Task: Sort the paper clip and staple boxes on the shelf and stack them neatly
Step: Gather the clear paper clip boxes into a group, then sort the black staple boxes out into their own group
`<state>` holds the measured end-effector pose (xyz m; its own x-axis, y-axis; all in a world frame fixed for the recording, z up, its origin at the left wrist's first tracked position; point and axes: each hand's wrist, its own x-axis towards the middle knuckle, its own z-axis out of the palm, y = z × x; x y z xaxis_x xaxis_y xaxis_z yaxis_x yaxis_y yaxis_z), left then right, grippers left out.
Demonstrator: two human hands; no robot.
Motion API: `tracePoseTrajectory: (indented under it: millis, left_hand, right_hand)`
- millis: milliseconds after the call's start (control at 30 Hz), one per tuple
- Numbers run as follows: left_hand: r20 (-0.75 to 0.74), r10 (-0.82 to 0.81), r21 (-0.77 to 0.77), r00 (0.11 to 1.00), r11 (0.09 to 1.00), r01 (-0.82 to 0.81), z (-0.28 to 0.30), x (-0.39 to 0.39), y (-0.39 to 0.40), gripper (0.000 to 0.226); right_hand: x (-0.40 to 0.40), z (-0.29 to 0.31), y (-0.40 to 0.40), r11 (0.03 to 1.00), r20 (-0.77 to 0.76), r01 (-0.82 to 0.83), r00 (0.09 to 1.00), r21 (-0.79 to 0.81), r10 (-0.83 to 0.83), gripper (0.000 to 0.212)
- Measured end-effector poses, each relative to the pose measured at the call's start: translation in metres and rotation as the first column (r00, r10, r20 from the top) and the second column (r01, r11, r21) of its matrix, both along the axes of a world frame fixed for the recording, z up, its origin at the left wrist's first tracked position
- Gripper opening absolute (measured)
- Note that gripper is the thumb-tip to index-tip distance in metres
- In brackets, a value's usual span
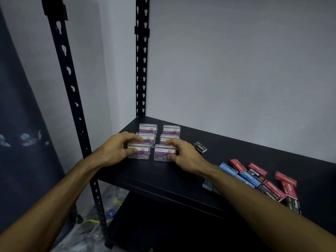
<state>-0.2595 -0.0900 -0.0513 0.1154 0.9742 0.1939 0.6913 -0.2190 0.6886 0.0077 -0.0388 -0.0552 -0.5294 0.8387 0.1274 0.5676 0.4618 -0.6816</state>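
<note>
Left hand point(116, 148) grips the front-left paper clip box point(139, 151), thumb near side, fingers over the top; right hand point(183, 153) does the same on the front-right paper clip box point(164, 153). Likely squaring the front row to the grid. Just behind the grips: four more clear boxes point(160, 131), two rows. Right of the right hand, staple boxes point(258, 179) lie jumbled, unsorted, on the shelf point(181, 179); one black box point(200, 147) sits apart.

Six clear paper clip boxes point(157, 140) stand upright in two columns, frame centre. Red, blue and black staple boxes point(261, 179) lie scattered flat, lower right; one black staple box point(200, 147) lies apart.
</note>
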Motion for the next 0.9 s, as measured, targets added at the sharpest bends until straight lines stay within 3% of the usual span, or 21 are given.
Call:
tracePoseTrajectory:
  millis: [267,500,900]
  left_hand:
    - [0.012,0.089,0.167,0.996,0.982,-0.090,0.010,0.009,0.000,0.028]
    - [0.036,0.060,0.224,0.998,0.972,-0.067,0.027,0.040,0.009,0.028]
    - [-0.228,-0.117,0.163,0.967,0.974,0.157,0.043,0.128,0.063,0.035]
  right_hand:
    - [0.007,-0.002,0.001,0.998,-0.015,0.035,0.999,0.050,-0.034,0.053]
    - [0.033,0.007,0.005,0.991,-0.048,0.096,0.995,0.089,-0.092,0.043]
    - [0.099,0.010,0.020,0.955,-0.081,0.259,0.965,0.147,-0.249,0.027]
